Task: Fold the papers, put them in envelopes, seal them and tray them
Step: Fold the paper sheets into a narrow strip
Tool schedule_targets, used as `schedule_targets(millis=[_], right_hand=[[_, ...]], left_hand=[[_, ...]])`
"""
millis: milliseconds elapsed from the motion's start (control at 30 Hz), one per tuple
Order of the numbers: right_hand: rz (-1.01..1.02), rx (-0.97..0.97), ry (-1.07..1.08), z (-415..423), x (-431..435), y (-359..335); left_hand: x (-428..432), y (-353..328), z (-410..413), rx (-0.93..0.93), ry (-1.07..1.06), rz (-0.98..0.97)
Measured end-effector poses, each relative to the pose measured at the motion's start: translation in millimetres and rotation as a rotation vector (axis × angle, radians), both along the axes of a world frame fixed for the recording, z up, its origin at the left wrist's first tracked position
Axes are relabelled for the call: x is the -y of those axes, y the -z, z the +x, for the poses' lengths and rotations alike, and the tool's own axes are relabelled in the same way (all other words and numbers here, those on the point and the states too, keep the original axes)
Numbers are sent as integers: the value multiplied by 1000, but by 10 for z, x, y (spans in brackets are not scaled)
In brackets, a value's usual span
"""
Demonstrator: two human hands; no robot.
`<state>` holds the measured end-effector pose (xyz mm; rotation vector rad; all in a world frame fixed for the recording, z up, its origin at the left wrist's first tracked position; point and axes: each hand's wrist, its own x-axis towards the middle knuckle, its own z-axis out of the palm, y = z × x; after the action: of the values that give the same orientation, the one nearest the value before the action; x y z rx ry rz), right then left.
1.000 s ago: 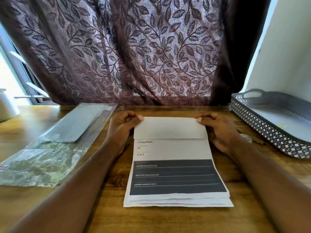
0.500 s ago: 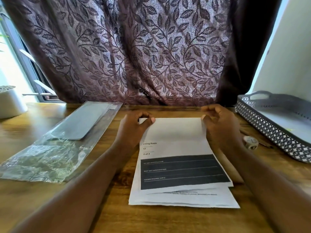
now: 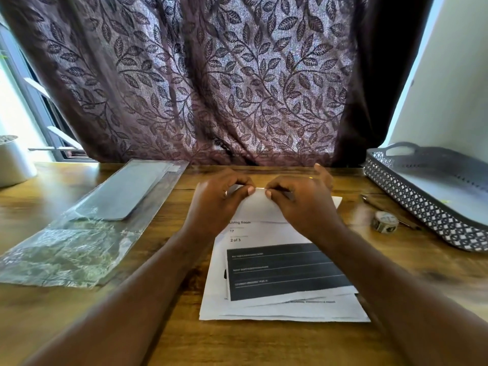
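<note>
Head view: left hand [image 3: 215, 204] and right hand [image 3: 303, 207] pinch folded far edge of dark-banded top sheet [image 3: 280, 270].

Showing two long, slim forearms [image 3: 148, 281], bare right to the frame's edge, each tapering to a narrow wrist. Ending in a bare left hand [image 3: 215, 199] and a bare right hand [image 3: 303, 204], thumbnails [image 3: 251, 190] trimmed short. Carrying a tiny yellow glint [image 3: 311, 177] near the right knuckles, too small to identify.

A mauve curtain [image 3: 211, 88] with a dark leaf-and-vine pattern hangs at the far side. The white top sheet [image 3: 285, 270] carries a black block. The grey tray [image 3: 412, 204], right, has diamond-lattice walls.
</note>
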<state>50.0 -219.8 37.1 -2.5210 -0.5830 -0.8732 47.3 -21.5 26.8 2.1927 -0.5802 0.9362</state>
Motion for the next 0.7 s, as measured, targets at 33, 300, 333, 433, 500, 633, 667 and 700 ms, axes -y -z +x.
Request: schedule_targets(millis=[33, 300, 333, 433, 500, 633, 667, 700], right_hand=[[24, -8, 3, 7, 52, -15], [146, -81, 37, 113, 512, -39], [171, -117, 33, 137, 558, -28], [219, -185, 48, 180, 633, -11], [269, -206, 59, 191, 670, -16], [347, -281, 48, 171, 697, -9], [362, -298, 37, 165, 693, -7], [375, -308, 23, 156, 684, -11]], left_hand=[[-20, -2, 12, -13, -6, -26], [-126, 10, 69, -134, -48, -149], [-133, 15, 78, -142, -50, -154], [-135, 17, 79, -166, -65, -162], [-148, 11, 80, -182, -88, -171], [-169, 3, 75, -193, -104, -191], [-167, 0, 79, -193, -109, -192], [-161, -5, 73, -189, -118, -195]])
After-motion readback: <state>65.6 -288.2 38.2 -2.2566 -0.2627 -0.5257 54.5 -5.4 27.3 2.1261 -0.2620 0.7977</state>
